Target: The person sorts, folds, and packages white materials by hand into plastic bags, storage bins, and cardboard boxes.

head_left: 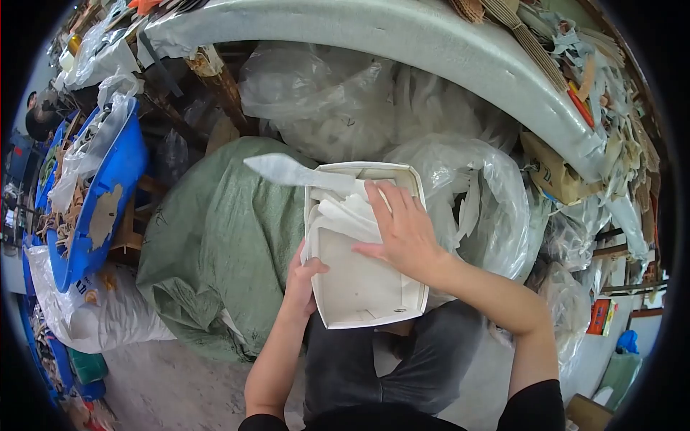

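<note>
An open white cardboard box [359, 284] sits above my lap, tilted so its inside faces me. My left hand [302, 280] grips the box's left wall, the thumb bent over the edge and the other fingers hidden behind it. Inside, white folded sheet pieces [345, 215] lie in the upper half. My right hand [404, 233] rests over their right end with its fingers stretched and spread; the fingertips touch the pieces. A pale, pointed strip [284, 171] sticks out past the box's upper left corner.
A green woven sack [223, 237] stands left of the box. Clear plastic bags [496, 201] fill the right and the space under the grey covered bench edge [359, 32]. Farther left is a blue bin [115, 187] of scraps above a white sack [100, 305]. Scraps [575, 57] crowd the upper right.
</note>
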Action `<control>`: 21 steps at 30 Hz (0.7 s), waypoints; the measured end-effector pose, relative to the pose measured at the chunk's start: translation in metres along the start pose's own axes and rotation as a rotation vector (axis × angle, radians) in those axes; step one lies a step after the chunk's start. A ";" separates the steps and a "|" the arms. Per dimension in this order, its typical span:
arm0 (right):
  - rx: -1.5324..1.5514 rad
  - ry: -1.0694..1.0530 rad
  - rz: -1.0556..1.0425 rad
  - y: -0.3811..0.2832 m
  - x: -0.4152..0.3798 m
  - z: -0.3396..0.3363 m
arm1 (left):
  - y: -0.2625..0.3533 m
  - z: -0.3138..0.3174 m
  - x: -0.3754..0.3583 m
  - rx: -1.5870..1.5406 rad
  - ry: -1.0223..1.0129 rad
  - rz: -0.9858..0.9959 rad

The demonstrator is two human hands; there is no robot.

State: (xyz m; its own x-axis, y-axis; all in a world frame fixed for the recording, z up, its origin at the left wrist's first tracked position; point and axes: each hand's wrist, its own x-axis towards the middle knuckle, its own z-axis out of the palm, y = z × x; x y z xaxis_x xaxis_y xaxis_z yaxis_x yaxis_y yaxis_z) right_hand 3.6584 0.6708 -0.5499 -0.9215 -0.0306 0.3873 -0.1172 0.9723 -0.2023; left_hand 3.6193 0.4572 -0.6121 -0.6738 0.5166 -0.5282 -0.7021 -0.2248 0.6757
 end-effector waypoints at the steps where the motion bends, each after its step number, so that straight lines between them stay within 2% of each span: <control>1: -0.013 0.064 -0.013 0.001 -0.002 0.002 | 0.001 0.000 -0.001 0.004 0.003 0.004; 4: 0.069 -0.138 -0.171 0.035 -0.015 0.055 | 0.005 -0.001 -0.004 0.095 -0.075 0.024; 5: 0.093 -0.207 -0.223 0.036 -0.013 0.055 | 0.004 0.000 -0.005 0.122 -0.103 0.028; 8: 0.219 -0.251 -0.189 0.031 -0.006 0.040 | 0.001 0.003 -0.002 0.069 -0.103 0.047; 10: 0.294 -0.014 -0.112 0.009 0.008 0.011 | 0.003 -0.005 0.000 0.012 -0.070 0.086; 12: 0.638 -0.126 0.172 -0.010 0.037 -0.016 | -0.002 -0.016 -0.005 0.034 -0.033 0.079; 13: 0.647 -0.130 0.152 -0.013 0.055 -0.010 | -0.004 -0.016 -0.002 0.062 -0.050 0.064; 15: 0.582 -0.054 -0.116 -0.020 0.092 0.013 | -0.010 -0.007 0.006 0.111 -0.096 0.024; 17: 0.274 -0.261 -0.192 -0.025 0.114 0.054 | -0.013 0.003 0.005 0.061 0.022 -0.007; 18: 0.288 -0.271 -0.208 -0.032 0.120 0.064 | -0.017 0.005 0.005 0.052 0.043 -0.003; 20: -0.180 -0.706 -0.061 -0.056 0.133 0.084 | -0.022 0.003 0.009 0.014 0.032 -0.032; 21: -0.144 -0.723 -0.115 -0.061 0.138 0.095 | -0.029 0.004 0.015 0.028 0.024 0.009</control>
State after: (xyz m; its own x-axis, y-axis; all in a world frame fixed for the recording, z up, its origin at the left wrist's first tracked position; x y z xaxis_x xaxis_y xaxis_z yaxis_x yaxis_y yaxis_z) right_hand 3.5034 0.5852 -0.5698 -0.9258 -0.2300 -0.2999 -0.2233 0.9731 -0.0570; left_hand 3.6305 0.4746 -0.6377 -0.6860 0.4942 -0.5340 -0.6891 -0.2060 0.6947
